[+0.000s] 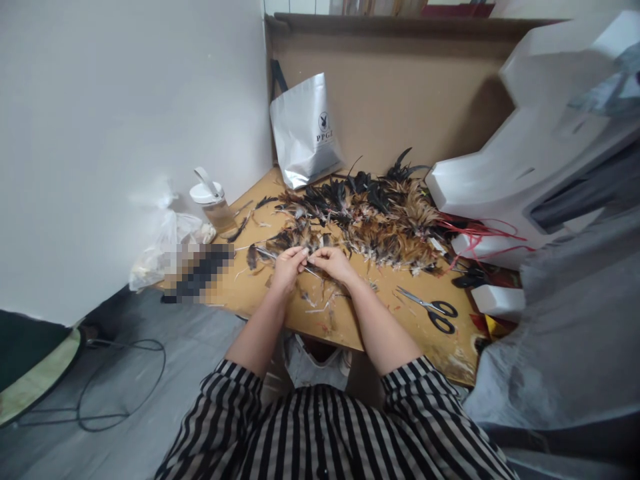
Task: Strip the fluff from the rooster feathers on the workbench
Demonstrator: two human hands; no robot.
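Note:
Over the front of the wooden table, my left hand (289, 268) is closed in a pinch around a thin pale shaft, which looks like part of a feather; its far part is hidden by the fingers. Fingertip to fingertip with it, my right hand (334, 264) is pinched too, but what lies between its fingers is too small to make out. Just beyond both hands lies a row of brown feathers (390, 240), with black feathers (370, 190) behind it. Scissors (430, 309) with black handles rest to the right, blades pointing toward the hands.
A silver bag (305, 133) leans against the cardboard back wall (400, 87). At left stand a lidded jug (213, 203) and a plastic bag (170, 243). White foam (480, 180), red strings (485, 230) and grey cloth (565, 333) border the right side. Scraps litter the table (260, 293).

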